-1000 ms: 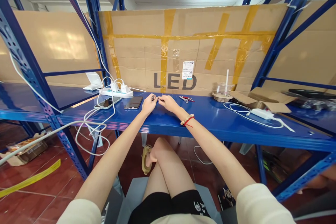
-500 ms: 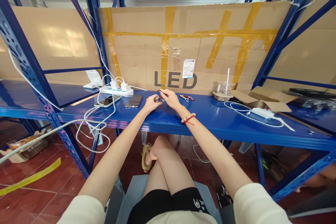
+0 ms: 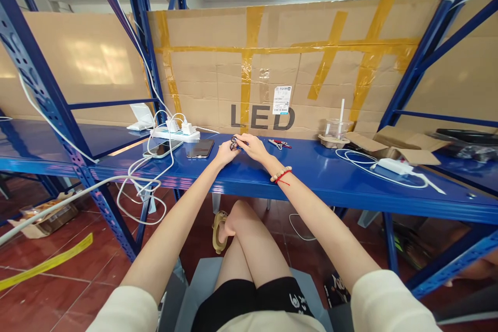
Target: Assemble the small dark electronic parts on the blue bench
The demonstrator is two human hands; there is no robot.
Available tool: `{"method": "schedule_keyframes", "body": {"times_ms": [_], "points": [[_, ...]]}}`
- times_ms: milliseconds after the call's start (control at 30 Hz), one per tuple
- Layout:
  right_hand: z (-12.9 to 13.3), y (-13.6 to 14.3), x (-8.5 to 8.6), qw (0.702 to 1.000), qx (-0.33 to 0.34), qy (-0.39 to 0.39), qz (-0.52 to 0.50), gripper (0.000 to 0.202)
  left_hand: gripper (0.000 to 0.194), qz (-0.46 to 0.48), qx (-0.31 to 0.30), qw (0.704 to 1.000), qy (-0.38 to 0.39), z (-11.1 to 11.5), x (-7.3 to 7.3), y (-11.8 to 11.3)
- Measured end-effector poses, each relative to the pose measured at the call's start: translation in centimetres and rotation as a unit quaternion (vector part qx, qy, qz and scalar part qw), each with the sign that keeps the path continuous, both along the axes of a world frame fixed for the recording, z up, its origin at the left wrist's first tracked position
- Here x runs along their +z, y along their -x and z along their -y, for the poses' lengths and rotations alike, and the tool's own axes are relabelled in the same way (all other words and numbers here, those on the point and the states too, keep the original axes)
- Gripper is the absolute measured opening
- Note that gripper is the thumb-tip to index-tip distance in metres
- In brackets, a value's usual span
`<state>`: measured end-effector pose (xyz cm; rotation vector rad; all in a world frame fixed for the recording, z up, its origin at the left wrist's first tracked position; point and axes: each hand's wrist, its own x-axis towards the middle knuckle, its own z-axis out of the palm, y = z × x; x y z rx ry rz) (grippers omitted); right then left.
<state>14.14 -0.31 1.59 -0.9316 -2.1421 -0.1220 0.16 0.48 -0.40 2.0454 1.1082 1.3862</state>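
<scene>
Two crossed legs (image 3: 259, 244) show below a blue shelf (image 3: 319, 176); a bead bracelet (image 3: 280, 174) circles the right wrist (image 3: 269, 161); over the shelf, the left hand (image 3: 225, 153) and the right hand (image 3: 252, 147) meet, fingers drawn in on a small dark object (image 3: 234, 142) between them, too small to identify; one dark phone (image 3: 200, 149) lies near the left hand; small red and silver things (image 3: 280, 143) lie beyond the right hand; farther back, a white power strip (image 3: 182, 137) sits left, a clear cup (image 3: 335, 128) right; cardboard (image 3: 218, 72) stands behind, marked LED.
</scene>
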Motion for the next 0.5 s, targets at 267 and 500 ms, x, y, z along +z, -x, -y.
{"method": "schedule_keyframes", "body": {"times_ms": [267,500], "points": [[-0.05,0.01,-0.09,1.0,0.006,0.001,-0.002,0.033,0.025,0.004,0.01,1.0,0.018,-0.56,-0.3,0.04],[-0.35,0.08,-0.39,1.0,0.008,0.019,-0.014,0.034,0.021,0.007,0.016,1.0,0.01,-0.71,-0.39,0.12]]}}
